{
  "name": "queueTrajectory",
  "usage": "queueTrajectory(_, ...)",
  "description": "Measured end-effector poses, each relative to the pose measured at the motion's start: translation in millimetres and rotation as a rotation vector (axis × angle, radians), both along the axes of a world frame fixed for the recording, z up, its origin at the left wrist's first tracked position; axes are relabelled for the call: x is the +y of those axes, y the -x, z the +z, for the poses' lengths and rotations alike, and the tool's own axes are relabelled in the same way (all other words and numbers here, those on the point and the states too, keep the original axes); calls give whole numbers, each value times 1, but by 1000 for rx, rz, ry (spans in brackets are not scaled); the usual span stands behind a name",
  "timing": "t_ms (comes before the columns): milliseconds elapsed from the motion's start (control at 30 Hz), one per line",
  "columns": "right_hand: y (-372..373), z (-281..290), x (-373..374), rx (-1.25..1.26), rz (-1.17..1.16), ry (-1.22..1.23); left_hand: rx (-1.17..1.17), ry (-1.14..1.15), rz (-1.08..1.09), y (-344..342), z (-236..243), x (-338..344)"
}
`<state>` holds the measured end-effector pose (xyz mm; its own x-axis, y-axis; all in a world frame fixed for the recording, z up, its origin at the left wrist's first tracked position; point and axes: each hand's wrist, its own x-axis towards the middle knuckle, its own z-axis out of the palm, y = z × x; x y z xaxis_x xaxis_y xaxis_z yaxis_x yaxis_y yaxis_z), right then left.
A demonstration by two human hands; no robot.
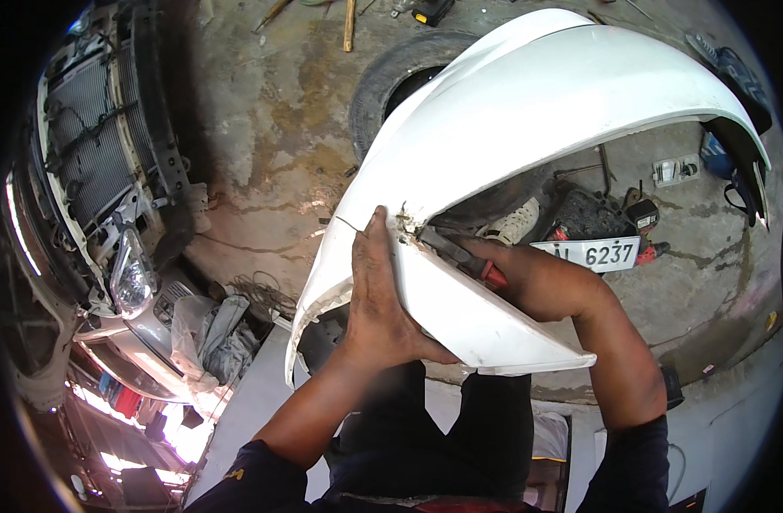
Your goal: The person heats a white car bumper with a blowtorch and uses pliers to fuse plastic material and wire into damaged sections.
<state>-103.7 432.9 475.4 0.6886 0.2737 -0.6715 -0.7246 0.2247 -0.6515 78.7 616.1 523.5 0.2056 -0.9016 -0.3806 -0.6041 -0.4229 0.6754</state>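
Note:
A large white car fender (528, 94) with a curved wheel arch stands tilted in front of my legs. Its painted surface is cracked and torn at a small damaged spot (406, 224) near the arch's lower end. My left hand (377, 316) grips the fender's lower part, fingers stretched up beside the damage and thumb toward the near edge. Wrapped round the red handles of a pair of pliers (447, 248), my right hand (528, 278) holds their jaws at the torn spot. Some fingers of the right hand are hidden.
A tyre (370, 90) lies behind the fender. Through the arch show a white shoe (513, 224), a number plate (579, 254) and a tool battery (641, 215). Left stands a stripped car front with a radiator (92, 128) and headlight (133, 274), beside plastic sheeting (212, 338).

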Motion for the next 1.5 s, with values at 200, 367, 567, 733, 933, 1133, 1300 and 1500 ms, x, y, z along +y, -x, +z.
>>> queueTrajectory(200, -5, -1, -6, -18, 63, 27, -31, 0, -22, 6, -4, 8)
queueTrajectory(367, -1, 8, -1, 34, -13, 53, -20, -33, -5, 6, 3, 1)
queueTrajectory(567, 4, 3, 12, -2, -31, 158, -51, -31, -15, 10, 1, 3)
queueTrajectory(733, 5, 10, 1, -15, -2, 108, -55, -69, -19, 10, 7, 4)
queueTrajectory(933, 15, 17, -3, 37, -2, 105, -42, -18, -2, 11, 6, 1)
queueTrajectory(1133, 52, 9, 34, 133, -183, 158, 32, -50, 1, 4, 21, -2)
queueTrajectory(1300, 115, 13, 75, 199, -565, 135, 325, 20, 16, -21, 33, 15)
queueTrajectory(1500, 139, 99, 61, 410, -724, 295, 522, 62, 23, -64, 97, 29)
